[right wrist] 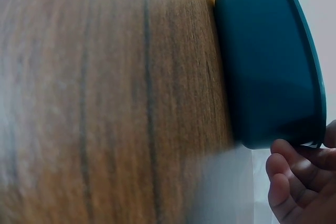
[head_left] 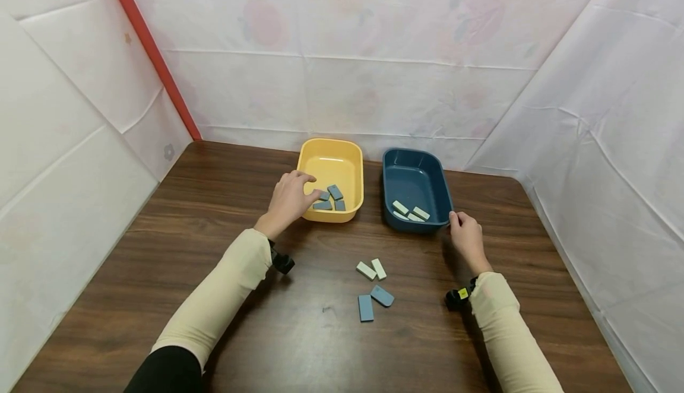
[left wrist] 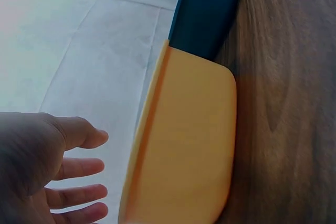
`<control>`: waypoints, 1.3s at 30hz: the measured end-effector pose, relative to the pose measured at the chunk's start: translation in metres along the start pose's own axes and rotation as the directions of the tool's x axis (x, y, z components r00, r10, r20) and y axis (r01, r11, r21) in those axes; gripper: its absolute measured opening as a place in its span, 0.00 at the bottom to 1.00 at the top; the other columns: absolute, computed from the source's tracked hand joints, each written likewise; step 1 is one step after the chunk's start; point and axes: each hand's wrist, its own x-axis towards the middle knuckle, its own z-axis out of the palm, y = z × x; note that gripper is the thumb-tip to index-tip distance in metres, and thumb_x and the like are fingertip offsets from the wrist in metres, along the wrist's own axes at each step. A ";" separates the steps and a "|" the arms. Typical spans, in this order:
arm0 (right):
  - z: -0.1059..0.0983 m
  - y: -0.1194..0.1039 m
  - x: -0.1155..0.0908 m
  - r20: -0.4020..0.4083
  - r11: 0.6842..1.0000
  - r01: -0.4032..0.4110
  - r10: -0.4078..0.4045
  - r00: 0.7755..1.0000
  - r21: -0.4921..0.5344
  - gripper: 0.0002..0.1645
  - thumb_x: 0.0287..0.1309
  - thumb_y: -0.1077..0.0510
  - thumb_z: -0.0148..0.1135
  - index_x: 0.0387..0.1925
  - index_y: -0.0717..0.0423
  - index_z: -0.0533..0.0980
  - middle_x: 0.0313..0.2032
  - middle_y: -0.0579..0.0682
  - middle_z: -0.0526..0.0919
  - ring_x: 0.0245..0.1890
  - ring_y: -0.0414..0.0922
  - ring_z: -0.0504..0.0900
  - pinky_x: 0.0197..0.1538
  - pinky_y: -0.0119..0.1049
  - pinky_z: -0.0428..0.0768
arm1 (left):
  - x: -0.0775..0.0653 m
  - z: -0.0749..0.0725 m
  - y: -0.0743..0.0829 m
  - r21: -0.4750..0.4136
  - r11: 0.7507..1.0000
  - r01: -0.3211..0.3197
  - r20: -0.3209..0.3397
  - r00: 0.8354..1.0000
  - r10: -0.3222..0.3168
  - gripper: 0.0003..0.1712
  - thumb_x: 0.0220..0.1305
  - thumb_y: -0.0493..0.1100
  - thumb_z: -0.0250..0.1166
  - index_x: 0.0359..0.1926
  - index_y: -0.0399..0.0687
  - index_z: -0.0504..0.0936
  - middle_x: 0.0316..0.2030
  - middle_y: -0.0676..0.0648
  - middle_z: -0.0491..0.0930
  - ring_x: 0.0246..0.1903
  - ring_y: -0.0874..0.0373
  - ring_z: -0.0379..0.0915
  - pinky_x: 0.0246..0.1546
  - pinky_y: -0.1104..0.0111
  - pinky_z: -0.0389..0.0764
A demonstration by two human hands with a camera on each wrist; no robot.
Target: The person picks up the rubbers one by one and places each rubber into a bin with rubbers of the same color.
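Note:
My left hand (head_left: 291, 196) hovers over the near left edge of the yellow bin (head_left: 355, 173), thumb and fingers apart. In the left wrist view nothing shows between its fingers. Under it, several grey-blue blocks (head_left: 335, 192) lie at the bin's near end. With thumb and fingers, my right hand (head_left: 467, 238) grips the rim at the near right corner of the dark blue bin (head_left: 446, 194). Inside that bin are several cream blocks (head_left: 421, 212). On the table lie two cream blocks (head_left: 366, 271) and, closer to me, two grey-blue blocks (head_left: 366, 308).
The bins stand side by side at the back of the brown wooden table (head_left: 240, 333), a narrow gap between them. White patterned sheets (head_left: 347, 84) hang behind and at both sides. A red strip (head_left: 152, 51) runs down the back left corner.

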 end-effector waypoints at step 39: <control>-0.010 -0.002 -0.004 -0.082 0.996 -0.055 0.061 0.995 0.065 0.29 0.63 0.39 0.41 0.40 0.57 0.77 0.32 0.58 0.82 0.29 0.47 0.75 0.31 0.34 0.70 | -0.023 0.015 -0.041 -0.075 0.996 0.057 -0.104 0.992 -0.064 0.24 0.63 0.47 0.53 0.58 0.43 0.71 0.49 0.41 0.76 0.45 0.47 0.71 0.45 0.54 0.72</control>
